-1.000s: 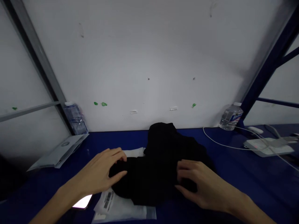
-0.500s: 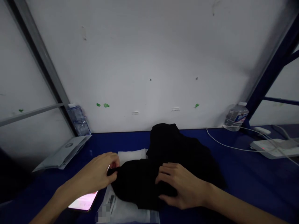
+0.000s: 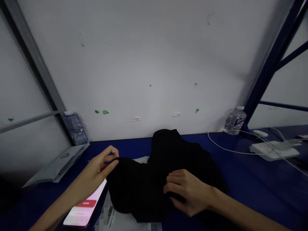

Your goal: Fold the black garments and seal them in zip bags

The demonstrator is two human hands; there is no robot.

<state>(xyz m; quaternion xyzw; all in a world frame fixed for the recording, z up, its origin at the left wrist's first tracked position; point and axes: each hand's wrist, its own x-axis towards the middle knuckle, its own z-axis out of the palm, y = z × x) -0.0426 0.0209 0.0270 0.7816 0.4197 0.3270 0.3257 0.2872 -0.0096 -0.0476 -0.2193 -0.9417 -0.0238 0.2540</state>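
Observation:
A heap of black cloth [image 3: 139, 189], perhaps a garment, lies across the middle of the blue table. Between thumb and fingertips, my left hand [image 3: 103, 163] pinches its left upper edge and holds that part slightly raised. My right hand [image 3: 185, 192] rests on the cloth with its fingers curled into the fabric; the fingertips are partly hidden. Beneath the cloth, a white plastic packaging bag [image 3: 127, 222] shows at the front and a little at the back. A lit phone [image 3: 84, 208] lies below my left forearm.
A grey-white mailing bag [image 3: 57, 163] lies at the left, near a clear plastic bottle [image 3: 75, 128]. Another bottle [image 3: 235, 121] stands at the back right. A white power strip [image 3: 274, 150] and a looping white cable [image 3: 226, 148] are at the right. A white wall [image 3: 144, 64] closes off the back.
My left hand has moved slightly up and left, drawing the cloth's edge over more of the white bag. More of the phone shows. My right hand stays on the cloth.

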